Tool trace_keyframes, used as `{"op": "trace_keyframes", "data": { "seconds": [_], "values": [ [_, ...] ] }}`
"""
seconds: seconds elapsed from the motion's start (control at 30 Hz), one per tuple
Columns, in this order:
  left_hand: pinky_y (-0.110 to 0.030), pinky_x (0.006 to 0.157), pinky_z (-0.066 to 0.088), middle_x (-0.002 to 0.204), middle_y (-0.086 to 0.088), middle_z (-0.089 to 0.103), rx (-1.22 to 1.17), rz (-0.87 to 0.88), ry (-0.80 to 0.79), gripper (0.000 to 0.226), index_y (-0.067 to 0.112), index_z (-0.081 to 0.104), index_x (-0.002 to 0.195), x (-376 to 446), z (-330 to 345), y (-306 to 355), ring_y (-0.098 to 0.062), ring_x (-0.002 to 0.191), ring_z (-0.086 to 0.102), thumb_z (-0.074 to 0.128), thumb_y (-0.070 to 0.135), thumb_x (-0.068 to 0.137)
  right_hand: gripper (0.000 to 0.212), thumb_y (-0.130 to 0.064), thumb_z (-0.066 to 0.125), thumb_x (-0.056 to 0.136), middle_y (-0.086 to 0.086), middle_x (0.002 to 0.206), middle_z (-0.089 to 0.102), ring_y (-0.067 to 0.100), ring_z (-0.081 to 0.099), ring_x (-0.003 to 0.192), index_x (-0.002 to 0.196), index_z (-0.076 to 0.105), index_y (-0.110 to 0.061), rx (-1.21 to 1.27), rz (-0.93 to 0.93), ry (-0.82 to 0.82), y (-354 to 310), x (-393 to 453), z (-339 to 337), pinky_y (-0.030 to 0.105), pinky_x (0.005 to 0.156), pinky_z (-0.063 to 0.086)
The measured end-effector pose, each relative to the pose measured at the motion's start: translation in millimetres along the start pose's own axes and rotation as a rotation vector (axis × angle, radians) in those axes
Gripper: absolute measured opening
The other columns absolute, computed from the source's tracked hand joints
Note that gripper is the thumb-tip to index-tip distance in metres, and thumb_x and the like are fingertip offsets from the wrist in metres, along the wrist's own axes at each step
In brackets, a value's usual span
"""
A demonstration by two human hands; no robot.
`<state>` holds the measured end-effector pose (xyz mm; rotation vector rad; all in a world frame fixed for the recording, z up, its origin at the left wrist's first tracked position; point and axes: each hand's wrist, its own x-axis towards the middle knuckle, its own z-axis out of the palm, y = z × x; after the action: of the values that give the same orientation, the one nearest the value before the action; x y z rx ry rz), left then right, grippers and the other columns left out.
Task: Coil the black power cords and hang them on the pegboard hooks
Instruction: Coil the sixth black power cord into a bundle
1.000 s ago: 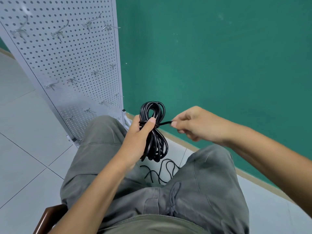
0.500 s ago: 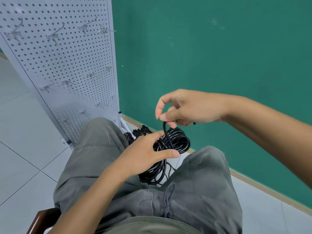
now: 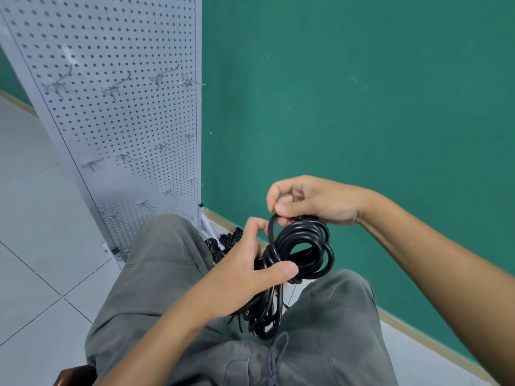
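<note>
A coiled black power cord lies tilted over my lap, its loops bunched at the middle. My left hand grips the coil's waist, thumb pressed across the strands. Just above it my right hand pinches the cord's loose end at the top of the coil. The white pegboard stands to the left, with several bare metal hooks on it. More black cords lie on the floor by the board's foot, partly hidden behind my knee and left hand.
I sit on a wooden chair, grey trousers filling the lower view. A green wall rises close ahead and to the right. Light floor tiles spread out on the left.
The coil has tipped from upright to lying over my lap. My right hand moved from pulling the end sideways to above the coil, carrying the end over the bundle.
</note>
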<state>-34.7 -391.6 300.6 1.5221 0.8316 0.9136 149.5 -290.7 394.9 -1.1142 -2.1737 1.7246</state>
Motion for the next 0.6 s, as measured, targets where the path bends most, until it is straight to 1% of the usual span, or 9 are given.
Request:
{"op": "trace_keyframes", "data": {
  "seconds": [0.03,0.1,0.17,0.23,0.3,0.37,0.43,0.5,0.6],
  "values": [
    [-0.053,0.093,0.054,0.092,-0.003,0.073,-0.045,0.011,-0.001,0.06,0.021,0.038,0.12,-1,-1,2,-0.022,0.085,0.069,0.069,0.055,0.082,0.007,-0.007,0.059,0.099,0.006,0.082,0.066,0.019,0.058,0.066,0.102,0.061,-0.013,0.053,-0.003,-0.015,4,1,2,0.028,0.06,0.049],
    [-0.047,0.083,0.055,0.084,-0.011,0.073,-0.152,0.049,0.009,0.053,0.019,0.035,0.118,-3,-1,6,-0.025,0.079,0.068,0.065,0.049,0.086,0.017,-0.004,0.058,0.095,0.019,0.091,0.063,0.033,0.052,0.077,0.105,0.065,-0.016,0.11,-0.03,-0.034,10,2,7,0.04,0.065,0.042],
    [-0.042,0.076,0.054,0.083,-0.017,0.072,-0.268,0.073,0.047,0.05,0.019,0.035,0.118,-3,-2,9,-0.029,0.077,0.067,0.064,0.046,0.087,0.02,0.0,0.052,0.097,0.025,0.1,0.06,0.036,0.051,0.082,0.113,0.063,-0.005,0.189,-0.081,0.011,13,3,15,0.045,0.066,0.043],
    [-0.038,0.071,0.054,0.084,-0.022,0.069,-0.405,0.092,0.092,0.065,0.013,0.035,0.125,-2,-2,8,-0.03,0.074,0.067,0.071,0.05,0.086,0.031,-0.003,0.053,0.095,0.036,0.101,0.051,0.03,0.058,0.076,0.118,0.05,0.017,0.364,-0.111,0.017,19,3,24,0.041,0.066,0.049],
    [-0.035,0.064,0.054,0.083,-0.026,0.066,-0.537,0.09,0.135,0.09,0.0,0.033,0.134,0,-3,7,-0.029,0.066,0.065,0.077,0.06,0.082,0.052,-0.014,0.06,0.089,0.044,0.088,0.035,0.032,0.059,0.068,0.114,0.037,0.026,0.603,-0.167,-0.082,27,1,36,0.045,0.071,0.046],
    [-0.034,0.061,0.054,0.083,-0.026,0.067,-0.623,0.076,0.17,0.109,-0.014,0.029,0.135,3,-4,6,-0.029,0.064,0.063,0.076,0.066,0.079,0.057,-0.027,0.065,0.089,0.03,0.077,0.034,0.037,0.065,0.072,0.115,0.04,0.017,0.755,-0.21,-0.136,32,-4,45,0.051,0.077,0.047],
    [-0.034,0.061,0.055,0.081,-0.024,0.068,-0.658,0.071,0.191,0.116,-0.024,0.031,0.13,4,-5,4,-0.029,0.065,0.065,0.073,0.071,0.078,0.056,-0.038,0.07,0.09,0.017,0.08,0.042,0.035,0.067,0.075,0.119,0.05,0.005,0.714,-0.244,-0.077,36,-9,55,0.048,0.078,0.045],
    [-0.034,0.061,0.054,0.08,-0.024,0.066,-0.651,0.058,0.214,0.112,-0.022,0.037,0.127,5,-6,1,-0.029,0.065,0.064,0.071,0.073,0.079,0.053,-0.043,0.072,0.09,0.014,0.077,0.054,0.027,0.066,0.073,0.118,0.058,-0.001,0.559,-0.261,0.063,39,-10,64,0.038,0.074,0.041],
    [-0.04,0.065,0.053,0.084,-0.028,0.064,-0.607,0.016,0.238,0.102,-0.009,0.043,0.132,8,-11,-4,-0.034,0.066,0.063,0.069,0.075,0.081,0.025,-0.037,0.069,0.092,0.01,0.07,0.061,0.025,0.063,0.065,0.101,0.068,-0.014,0.432,-0.253,0.249,40,-8,71,0.03,0.067,0.04]
  ]
}}
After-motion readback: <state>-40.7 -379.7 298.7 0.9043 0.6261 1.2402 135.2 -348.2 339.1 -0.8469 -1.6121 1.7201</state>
